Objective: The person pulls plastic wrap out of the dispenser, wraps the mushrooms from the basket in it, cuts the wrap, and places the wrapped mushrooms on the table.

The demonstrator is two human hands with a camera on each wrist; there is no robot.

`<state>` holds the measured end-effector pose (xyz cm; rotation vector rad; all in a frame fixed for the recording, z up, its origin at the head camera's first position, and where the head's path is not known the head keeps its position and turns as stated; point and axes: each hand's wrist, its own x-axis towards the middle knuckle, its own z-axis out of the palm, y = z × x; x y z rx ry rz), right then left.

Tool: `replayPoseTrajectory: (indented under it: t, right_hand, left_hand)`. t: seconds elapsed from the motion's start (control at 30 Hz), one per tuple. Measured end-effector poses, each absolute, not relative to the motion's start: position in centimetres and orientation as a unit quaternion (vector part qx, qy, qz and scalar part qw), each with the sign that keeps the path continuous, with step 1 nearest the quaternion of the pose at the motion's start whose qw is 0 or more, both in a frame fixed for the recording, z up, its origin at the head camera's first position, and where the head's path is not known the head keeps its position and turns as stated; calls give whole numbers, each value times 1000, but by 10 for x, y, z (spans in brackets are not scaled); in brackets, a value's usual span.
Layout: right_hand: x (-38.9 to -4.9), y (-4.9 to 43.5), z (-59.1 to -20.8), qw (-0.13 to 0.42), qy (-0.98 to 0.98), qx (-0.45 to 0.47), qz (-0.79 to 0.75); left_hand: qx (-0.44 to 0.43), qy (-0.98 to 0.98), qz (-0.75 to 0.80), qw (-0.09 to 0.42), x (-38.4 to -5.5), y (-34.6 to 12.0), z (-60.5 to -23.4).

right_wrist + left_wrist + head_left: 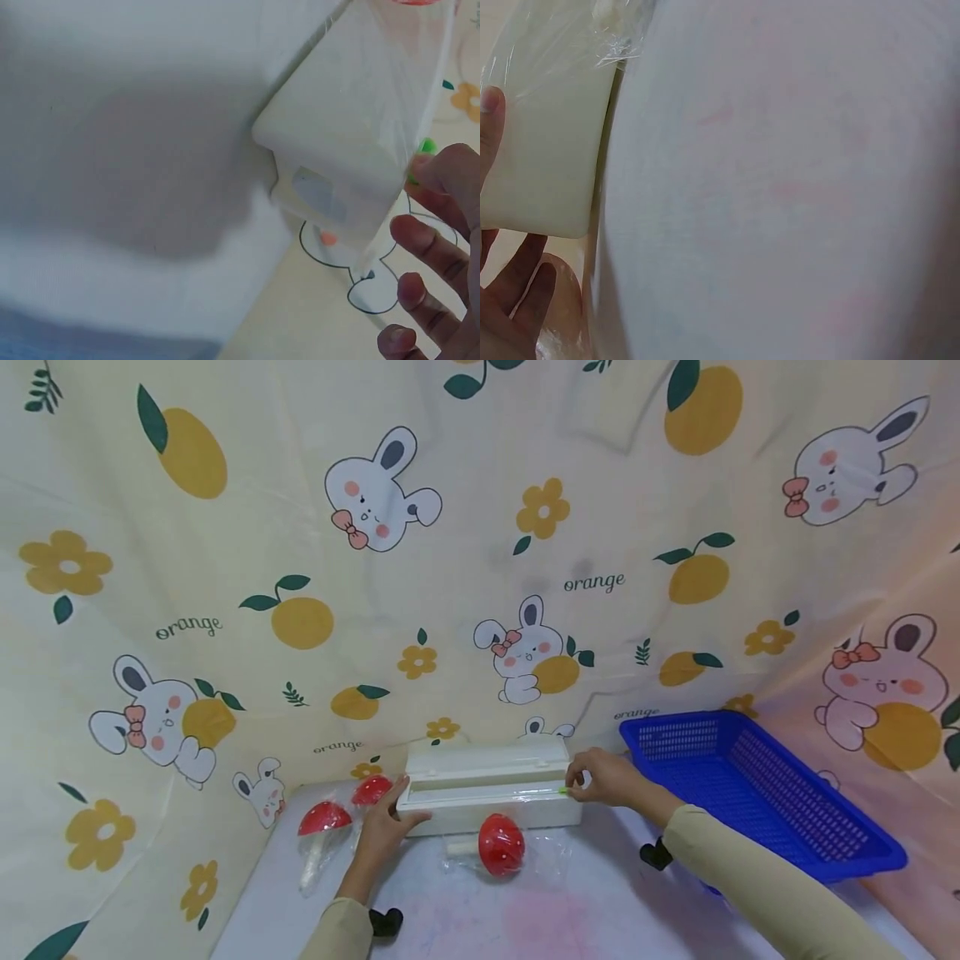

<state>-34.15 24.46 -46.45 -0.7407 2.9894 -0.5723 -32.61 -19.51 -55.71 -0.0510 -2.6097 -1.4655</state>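
Observation:
A white cling film dispenser [540, 815] stands on the table with its lid raised at the back. My left hand [382, 827] grips its left end, the thumb [490, 135] on the front face and the fingers around the end. At the right end, my right hand [606, 778] pinches a small green slide cutter [427, 147] between thumb and forefinger, the other fingers loosely bent. Clear film stretches along the dispenser's front edge and hangs down its front. Just before it lies a red-capped toy mushroom [501, 845] on clear film.
Two more red-capped mushrooms in clear film, one nearer [325, 818] and one behind [371, 789], lie left of the dispenser. A blue plastic basket [862, 862] stands at the right. A printed cloth [480, 568] hangs behind the table.

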Motion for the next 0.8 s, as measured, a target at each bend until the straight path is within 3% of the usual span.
replayPoseTrajectory:
  t: [0.47, 0.8]
  right_hand:
    - [-329, 259, -465, -71, 960, -252, -97]
    - [-332, 255, -463, -21, 969, -214, -125]
  left_hand:
    - [-14, -869, -491, 60, -326, -195, -554]
    - [-49, -872, -485, 49, -322, -202, -549]
